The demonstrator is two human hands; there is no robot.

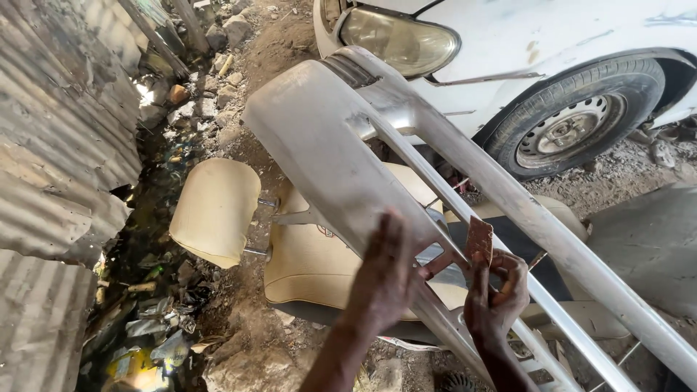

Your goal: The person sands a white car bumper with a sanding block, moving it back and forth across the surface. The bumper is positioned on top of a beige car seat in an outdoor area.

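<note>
Head view: left hand (385,272) flat on grey bumper (341,156), right hand (497,294) pinching seemingly sandpaper (479,239)

Two bare forearms, no sleeves

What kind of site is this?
Likely an open-air, informal car body repair yard. A detached grey bumper rests over a removed beige car seat on bare dirt, beside a white car and a corrugated metal fence. The left hand rests on the bumper.
</note>
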